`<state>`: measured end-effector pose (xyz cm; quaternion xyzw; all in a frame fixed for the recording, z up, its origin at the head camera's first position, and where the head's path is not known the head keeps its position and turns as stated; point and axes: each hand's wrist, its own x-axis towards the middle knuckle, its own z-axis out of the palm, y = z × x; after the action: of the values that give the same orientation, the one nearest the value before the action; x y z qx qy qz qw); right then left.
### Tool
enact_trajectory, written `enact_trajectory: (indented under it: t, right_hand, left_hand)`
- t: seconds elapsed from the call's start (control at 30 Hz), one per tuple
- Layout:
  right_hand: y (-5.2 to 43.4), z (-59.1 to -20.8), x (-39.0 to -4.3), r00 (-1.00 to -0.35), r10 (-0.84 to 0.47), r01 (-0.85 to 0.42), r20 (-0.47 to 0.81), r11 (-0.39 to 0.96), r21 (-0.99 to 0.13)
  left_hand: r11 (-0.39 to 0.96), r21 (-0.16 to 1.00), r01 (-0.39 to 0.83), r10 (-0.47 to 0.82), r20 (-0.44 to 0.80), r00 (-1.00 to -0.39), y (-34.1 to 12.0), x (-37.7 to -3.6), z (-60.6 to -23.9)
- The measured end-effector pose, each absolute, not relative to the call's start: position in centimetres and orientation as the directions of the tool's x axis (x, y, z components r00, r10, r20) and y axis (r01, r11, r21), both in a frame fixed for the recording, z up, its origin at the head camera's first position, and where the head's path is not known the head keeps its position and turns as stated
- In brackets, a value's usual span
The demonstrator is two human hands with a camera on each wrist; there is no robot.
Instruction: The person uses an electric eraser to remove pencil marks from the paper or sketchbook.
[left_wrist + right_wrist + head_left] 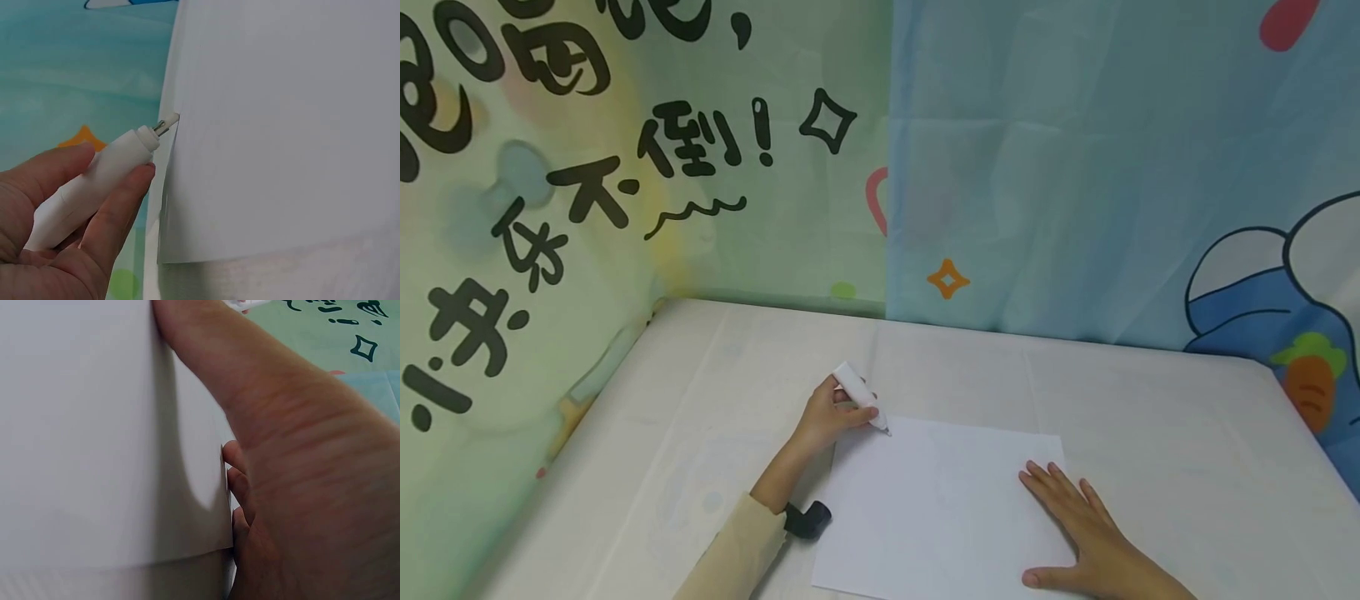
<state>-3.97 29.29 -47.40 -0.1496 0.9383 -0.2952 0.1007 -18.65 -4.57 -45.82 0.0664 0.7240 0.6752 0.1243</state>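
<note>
Left hand [822, 427] grasps pen [855, 388], slanted tip-down to the far edge of sheet [955, 508]. Right hand [1093, 542], fingers spread, overlies sheet's right edge.

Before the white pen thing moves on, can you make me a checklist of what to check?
1. White pen thing gripped by the left hand: ok.
2. Tip uncovered: ok.
3. Tip really touching the paper: cannot tell; it's right by the edge.
4. Right hand away from the tip: ok.
5. Right hand pressing hard enough to stop slipping: cannot tell.
</note>
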Motion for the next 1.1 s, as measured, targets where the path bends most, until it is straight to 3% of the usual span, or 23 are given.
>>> enact_trajectory:
  t: [0.37, 0.87, 1.1]
  right_hand:
    - [29.5, -47.51, -3.88, -0.929, -0.368, -0.29, -0.032, 0.781, -0.553]
    - [29.28, -47.4, -3.99, -0.939, -0.327, -0.209, -0.107, 0.788, -0.579]
    - [29.34, -47.39, -3.88, -0.933, -0.356, -0.268, -0.055, 0.789, -0.552]
  left_hand:
    - [0.047, 0.998, -0.043, 0.259, -0.054, -0.964, -4.43, -18.45, -45.79]
    - [0.075, 0.996, -0.051, 0.282, -0.07, -0.957, -4.33, -18.31, -45.71]
    - [0.09, 0.995, -0.052, 0.263, -0.074, -0.962, -4.33, -18.44, -45.98]
